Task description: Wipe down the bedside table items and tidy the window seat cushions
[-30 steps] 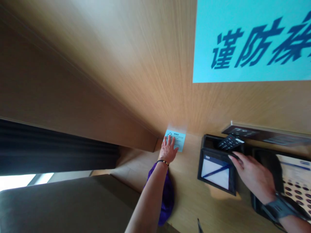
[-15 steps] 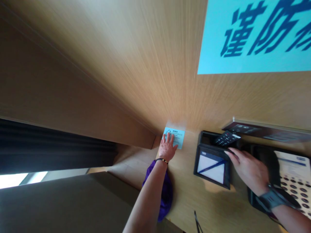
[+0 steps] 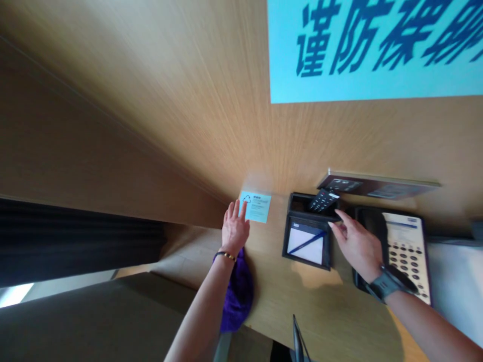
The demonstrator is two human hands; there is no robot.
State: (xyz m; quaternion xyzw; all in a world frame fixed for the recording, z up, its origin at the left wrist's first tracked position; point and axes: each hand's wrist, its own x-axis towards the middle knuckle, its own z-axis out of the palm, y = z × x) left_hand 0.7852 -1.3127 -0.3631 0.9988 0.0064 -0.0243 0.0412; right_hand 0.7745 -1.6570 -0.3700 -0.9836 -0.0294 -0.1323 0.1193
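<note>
Since the earlier frame, the left hand (image 3: 235, 232) has slid leftward, uncovering most of the blue card (image 3: 258, 210); its fingers spread loosely, grasping nothing, at the card's edge. Right thumb and forefinger stand parted at the right edge of the black box (image 3: 310, 216) on the desk (image 3: 273, 296); whether the right hand (image 3: 356, 245) grips it, I cannot tell. A remote (image 3: 323, 200) leans inside.

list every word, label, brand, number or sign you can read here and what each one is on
"谨防裸" in large dark characters on the sign; what follows is slanted and cut off at the edge.
A triangle-of-arrows symbol on the card; its printed lines are too small to read.
Phone: label and key markings too small.
Notepad: logo too small.
Remote: button marks and white label too small.
Strip: print too blurred.
</note>
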